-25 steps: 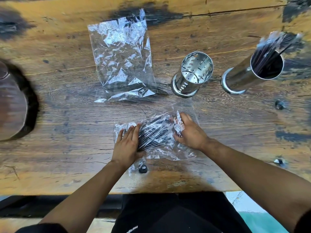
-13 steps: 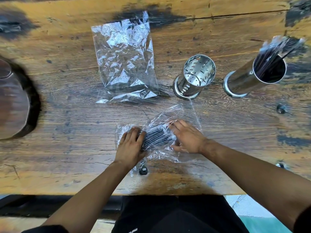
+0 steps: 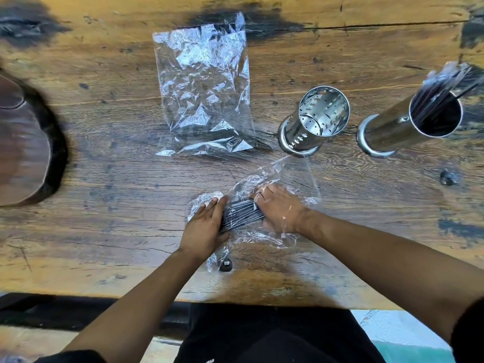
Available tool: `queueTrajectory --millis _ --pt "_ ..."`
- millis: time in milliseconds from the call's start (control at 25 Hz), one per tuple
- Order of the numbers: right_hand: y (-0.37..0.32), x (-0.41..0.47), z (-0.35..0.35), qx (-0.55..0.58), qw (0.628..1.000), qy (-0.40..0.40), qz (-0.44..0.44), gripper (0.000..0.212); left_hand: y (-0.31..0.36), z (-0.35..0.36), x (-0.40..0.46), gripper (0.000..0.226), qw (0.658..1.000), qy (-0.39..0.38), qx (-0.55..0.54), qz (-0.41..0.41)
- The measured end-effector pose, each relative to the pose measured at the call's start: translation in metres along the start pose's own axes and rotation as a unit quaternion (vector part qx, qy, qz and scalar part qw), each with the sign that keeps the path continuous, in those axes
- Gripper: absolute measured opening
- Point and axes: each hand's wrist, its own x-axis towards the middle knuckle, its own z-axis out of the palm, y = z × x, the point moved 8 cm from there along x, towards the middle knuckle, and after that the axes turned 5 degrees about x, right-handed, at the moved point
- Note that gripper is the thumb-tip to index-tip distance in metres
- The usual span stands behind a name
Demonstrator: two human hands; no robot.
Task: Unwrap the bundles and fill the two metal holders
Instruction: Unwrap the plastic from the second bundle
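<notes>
One wooden table (image 3: 104,179) is carrying everything, with a dark rounded object (image 3: 23,153) lying at its left edge. An empty clear bag (image 3: 204,87) is lying flat toward the far side, and two metal holders are standing to its right: the perforated holder (image 3: 314,121) is sitting empty, while the far holder (image 3: 408,124) is already carrying dark sticks (image 3: 442,82) with wrap clinging to their tops. Judging from this, the second bundle is being unwrapped. Both hands are working near the table's front edge: the left hand (image 3: 204,226) is pressing flat on the near end of the bundle of dark sticks (image 3: 242,212), and the right hand (image 3: 280,208) is lying on its other end under loose wrap (image 3: 296,179). Neither is visibly curling round it. The next move is probably calling for sliding the sticks free of the film, then standing them in the empty holder.
</notes>
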Motion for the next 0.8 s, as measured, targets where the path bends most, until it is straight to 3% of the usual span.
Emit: queueTrajectory --millis 200,400,480,560,720,800 --pt "-0.018 0.007 -0.002 0.003 0.999 -0.029 0.018 0.059 -0.006 0.003 -0.003 0.104 0.997 0.010 -0.063 -0.032" --pt "-0.027 0.006 0.009 -0.027 0.997 -0.059 0.035 0.034 -0.005 0.010 -0.004 0.095 0.996 0.009 -0.089 -0.012" --pt "-0.021 0.010 0.006 0.058 0.994 -0.036 0.081 0.024 -0.004 0.012 -0.004 0.097 0.997 0.012 -0.075 0.004" --pt "-0.018 0.013 0.006 0.103 0.989 -0.023 0.101 0.027 -0.004 0.013 -0.005 0.097 0.998 0.015 -0.068 0.009" --pt "-0.019 0.001 0.012 0.050 0.992 -0.036 0.113 0.021 -0.004 0.016 -0.006 0.099 0.999 0.012 -0.045 0.010" --pt "-0.018 0.000 0.016 0.085 0.989 -0.024 0.121 0.031 -0.006 0.017 -0.008 0.099 0.999 0.015 -0.041 0.006"
